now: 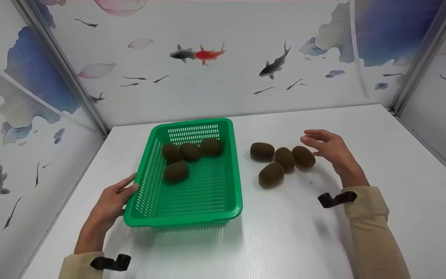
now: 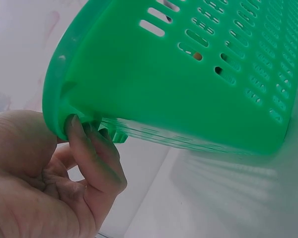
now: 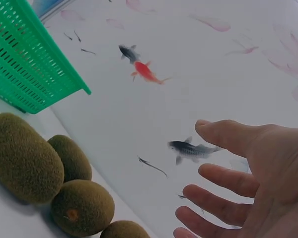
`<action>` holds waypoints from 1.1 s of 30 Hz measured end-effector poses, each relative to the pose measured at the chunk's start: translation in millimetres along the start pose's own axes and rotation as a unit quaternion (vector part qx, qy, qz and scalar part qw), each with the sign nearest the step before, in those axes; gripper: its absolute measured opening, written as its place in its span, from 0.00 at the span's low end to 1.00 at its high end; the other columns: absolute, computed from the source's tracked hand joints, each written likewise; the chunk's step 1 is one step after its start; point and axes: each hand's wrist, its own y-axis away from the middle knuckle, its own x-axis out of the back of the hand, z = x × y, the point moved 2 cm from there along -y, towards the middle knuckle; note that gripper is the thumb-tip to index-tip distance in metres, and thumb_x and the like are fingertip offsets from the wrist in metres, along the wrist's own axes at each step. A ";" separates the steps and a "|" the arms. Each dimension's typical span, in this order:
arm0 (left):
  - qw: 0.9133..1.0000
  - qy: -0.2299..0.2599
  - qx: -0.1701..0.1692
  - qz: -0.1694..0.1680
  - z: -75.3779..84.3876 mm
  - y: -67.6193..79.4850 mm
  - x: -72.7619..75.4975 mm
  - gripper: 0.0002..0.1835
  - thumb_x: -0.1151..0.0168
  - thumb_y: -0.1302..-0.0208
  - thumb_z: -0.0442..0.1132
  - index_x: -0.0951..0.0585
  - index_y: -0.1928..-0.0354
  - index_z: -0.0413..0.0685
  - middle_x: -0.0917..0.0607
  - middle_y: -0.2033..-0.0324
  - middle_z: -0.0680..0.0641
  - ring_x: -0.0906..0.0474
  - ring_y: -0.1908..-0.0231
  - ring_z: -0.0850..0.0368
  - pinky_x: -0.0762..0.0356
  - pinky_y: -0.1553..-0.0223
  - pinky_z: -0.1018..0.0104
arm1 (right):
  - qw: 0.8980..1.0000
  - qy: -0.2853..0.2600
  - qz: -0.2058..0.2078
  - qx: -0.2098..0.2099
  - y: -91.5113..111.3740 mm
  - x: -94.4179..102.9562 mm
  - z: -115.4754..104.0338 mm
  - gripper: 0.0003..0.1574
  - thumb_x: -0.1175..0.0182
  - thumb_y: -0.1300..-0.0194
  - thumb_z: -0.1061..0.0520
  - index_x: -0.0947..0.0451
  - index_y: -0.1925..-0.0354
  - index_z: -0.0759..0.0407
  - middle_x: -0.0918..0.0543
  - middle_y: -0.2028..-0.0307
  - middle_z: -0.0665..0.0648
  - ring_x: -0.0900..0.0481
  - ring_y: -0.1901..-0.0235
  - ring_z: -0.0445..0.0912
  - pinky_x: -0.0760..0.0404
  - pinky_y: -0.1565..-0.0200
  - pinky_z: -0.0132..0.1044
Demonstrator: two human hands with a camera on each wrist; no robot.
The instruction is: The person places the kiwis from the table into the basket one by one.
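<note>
My left hand [image 1: 109, 205] grips the left rim of a green plastic basket [image 1: 237, 182]; in the left wrist view its fingers [image 2: 92, 161] curl under the rim. Inside the basket lie several brown fuzzy kiwis [image 1: 176, 171], towards its back left. More kiwis [image 1: 271, 175] sit in a loose cluster on the white table to the right of the basket. Beside the rightmost kiwi [image 1: 304, 157] is my right hand [image 1: 333, 151], fingers spread and holding nothing. The right wrist view shows that hand [image 3: 253, 178] with its palm in sight, apart from the kiwis [image 3: 83, 208].
The white table [image 1: 292, 232] ends at a back wall panel [image 1: 223, 89] printed with fish and petals. Side panels [image 1: 25, 128] with metal corner posts [image 1: 428, 58] close in the left and right. The basket's slotted walls cast a shadow on the tabletop.
</note>
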 end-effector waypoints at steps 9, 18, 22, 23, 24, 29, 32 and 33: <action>1.000 -0.006 0.002 0.005 0.5 -0.2 -1.2 0.31 0.52 0.21 0.49 0.45 0.21 0.53 0.26 0.33 0.32 0.15 0.50 0.54 0.14 0.53 0.57 | 0.999 0.020 -0.003 -0.029 -10.5 -1.9 25.1 0.50 0.37 0.33 0.36 0.41 0.25 0.58 0.36 0.27 0.66 0.36 0.28 0.61 0.34 0.29 0.55; 1.000 -0.008 0.005 0.003 -1.3 -1.0 -1.7 0.31 0.52 0.21 0.49 0.44 0.21 0.54 0.26 0.33 0.33 0.15 0.51 0.56 0.14 0.54 0.58 | 0.997 0.005 -0.026 -0.069 -17.6 -8.2 46.7 0.52 0.39 0.31 0.38 0.46 0.23 0.61 0.41 0.25 0.70 0.38 0.28 0.63 0.30 0.32 0.54; 1.000 -0.009 0.006 0.000 -1.8 -1.5 -1.7 0.32 0.52 0.21 0.49 0.45 0.21 0.54 0.26 0.33 0.33 0.15 0.52 0.56 0.14 0.54 0.58 | 0.996 0.007 -0.035 -0.085 -20.8 -12.4 54.3 0.51 0.39 0.31 0.39 0.47 0.23 0.61 0.42 0.25 0.70 0.36 0.29 0.61 0.27 0.34 0.49; 1.000 -0.008 0.005 -0.001 -1.6 -1.6 -1.8 0.32 0.52 0.21 0.49 0.45 0.21 0.54 0.26 0.33 0.33 0.15 0.52 0.56 0.14 0.54 0.58 | 0.996 0.008 -0.035 -0.087 -21.4 -12.8 55.7 0.52 0.38 0.31 0.39 0.47 0.22 0.60 0.42 0.24 0.71 0.36 0.29 0.61 0.26 0.35 0.47; 1.000 -0.007 0.004 -0.001 -1.3 -1.7 -1.8 0.32 0.52 0.21 0.49 0.45 0.21 0.54 0.26 0.33 0.33 0.15 0.52 0.56 0.14 0.54 0.58 | 0.995 0.010 -0.034 -0.091 -22.3 -13.3 57.0 0.51 0.39 0.31 0.39 0.47 0.22 0.60 0.42 0.24 0.70 0.35 0.29 0.61 0.25 0.36 0.46; 1.000 -0.003 0.002 0.002 0.1 -0.6 -1.3 0.31 0.52 0.21 0.48 0.45 0.21 0.54 0.26 0.34 0.32 0.14 0.51 0.56 0.14 0.54 0.58 | 0.994 0.013 -0.024 -0.103 -24.5 -13.7 59.6 0.53 0.38 0.31 0.39 0.49 0.22 0.60 0.40 0.25 0.70 0.29 0.33 0.57 0.19 0.45 0.34; 1.000 -0.008 0.002 0.002 0.8 0.4 -1.1 0.31 0.53 0.21 0.48 0.45 0.21 0.54 0.26 0.33 0.32 0.15 0.50 0.55 0.14 0.54 0.57 | 0.994 0.014 -0.022 -0.106 -25.2 -13.4 59.2 0.55 0.38 0.31 0.40 0.52 0.21 0.61 0.39 0.26 0.71 0.28 0.34 0.56 0.20 0.47 0.33; 1.000 -0.009 0.001 0.002 1.1 0.5 -1.0 0.31 0.53 0.20 0.49 0.45 0.21 0.54 0.27 0.33 0.32 0.15 0.50 0.55 0.14 0.53 0.57 | 0.994 0.014 -0.022 -0.106 -25.4 -13.0 58.8 0.55 0.38 0.31 0.41 0.53 0.21 0.61 0.38 0.26 0.71 0.28 0.33 0.56 0.20 0.46 0.34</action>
